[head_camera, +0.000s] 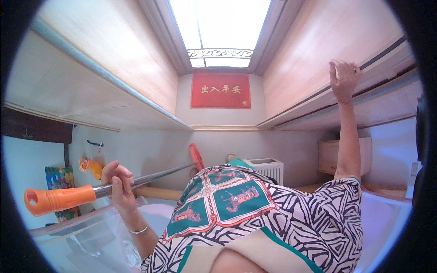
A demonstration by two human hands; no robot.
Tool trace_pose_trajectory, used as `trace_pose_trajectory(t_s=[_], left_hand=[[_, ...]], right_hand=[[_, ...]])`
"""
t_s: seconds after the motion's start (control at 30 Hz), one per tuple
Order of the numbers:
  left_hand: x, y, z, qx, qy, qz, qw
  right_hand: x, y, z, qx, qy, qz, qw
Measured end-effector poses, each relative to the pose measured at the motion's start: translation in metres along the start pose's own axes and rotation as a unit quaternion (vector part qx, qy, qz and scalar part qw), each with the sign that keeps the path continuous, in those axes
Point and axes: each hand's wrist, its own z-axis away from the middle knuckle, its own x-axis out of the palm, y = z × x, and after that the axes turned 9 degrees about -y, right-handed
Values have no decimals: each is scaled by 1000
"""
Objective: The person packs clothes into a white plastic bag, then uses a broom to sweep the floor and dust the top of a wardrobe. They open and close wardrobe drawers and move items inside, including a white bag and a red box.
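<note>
My left hand (120,186) is around the metal pole of a long-handled tool, just beyond its orange plastic grip (61,200). The shiny pole (164,174) runs down and away to the floor, where a red plastic piece (196,155) shows near its far end; the tool's head is not clear. My right hand (344,80) is raised at the right, fingers bent, at the dark-lined edge of a pale wooden panel (307,58). Nothing shows in its fingers, though the palm side is hidden.
A red doormat (220,90) with writing lies by the bright glass doorway (222,34). A white slatted bin (264,168) stands beyond my patterned shirt. A wooden box or drawer (344,155) is at the right. A clear-covered table (92,245) is at lower left.
</note>
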Motion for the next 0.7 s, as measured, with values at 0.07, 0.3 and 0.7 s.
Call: trace_pose_trajectory(t_s=[0.07, 0.3, 0.7], left_hand=[[-2, -2, -3, -14, -4, -3, 1000], [-8, -12, -9, -10, -22, -6, 1000], [5, 1, -12, 28, -44, 28, 998]], right_hand=[[7, 10, 8, 28, -22, -10, 999], [37, 24, 46, 27, -112, 39, 993], [35, 40, 65, -6, -118, 34, 992]])
